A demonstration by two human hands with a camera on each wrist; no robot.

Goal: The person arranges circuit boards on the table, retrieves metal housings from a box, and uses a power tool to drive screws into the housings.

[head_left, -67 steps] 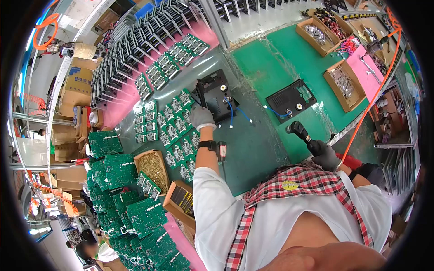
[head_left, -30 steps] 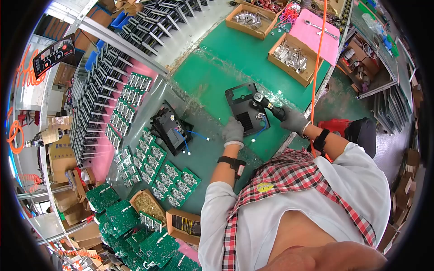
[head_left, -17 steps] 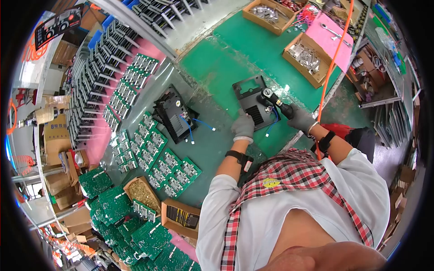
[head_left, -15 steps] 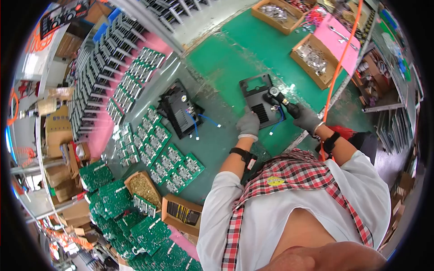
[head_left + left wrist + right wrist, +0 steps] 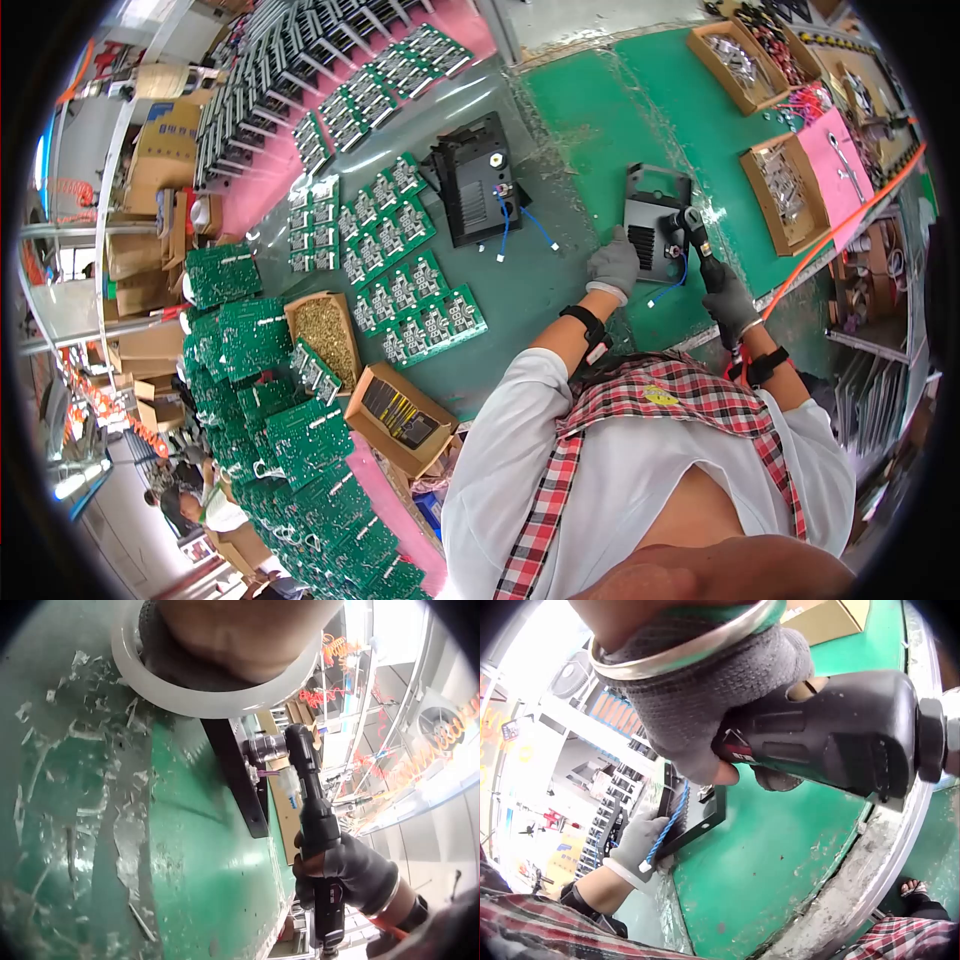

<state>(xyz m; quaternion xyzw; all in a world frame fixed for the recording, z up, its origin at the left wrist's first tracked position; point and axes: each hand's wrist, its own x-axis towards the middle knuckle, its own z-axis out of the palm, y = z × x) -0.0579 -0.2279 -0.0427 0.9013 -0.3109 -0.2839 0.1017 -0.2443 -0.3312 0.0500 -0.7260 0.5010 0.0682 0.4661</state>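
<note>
My gloved left hand (image 5: 614, 265) grips the near left edge of a black vented panel (image 5: 655, 188) on the green work surface. My gloved right hand (image 5: 733, 308) holds a black power ratchet wrench (image 5: 309, 780) by its body. In the left wrist view, the wrench's silver socket (image 5: 266, 748) sits against a fitting on the panel, which stands tilted there. A blue twisted wire (image 5: 673, 825) with a white plug trails off the panel. A second black panel (image 5: 478, 190) with blue wires lies to the left, away from both hands.
Green circuit boards (image 5: 390, 235) lie in rows at left, with larger boards (image 5: 300, 440) stacked nearer. Cardboard boxes of metal parts (image 5: 785, 195) stand at right beside a pink sheet with a spanner (image 5: 845, 165). An orange hose (image 5: 855, 215) crosses the right side.
My left hand has left the left-hand panel and taken hold of the right-hand one. The wrench has moved from beside that panel onto its fitting. The head view has swung about.
</note>
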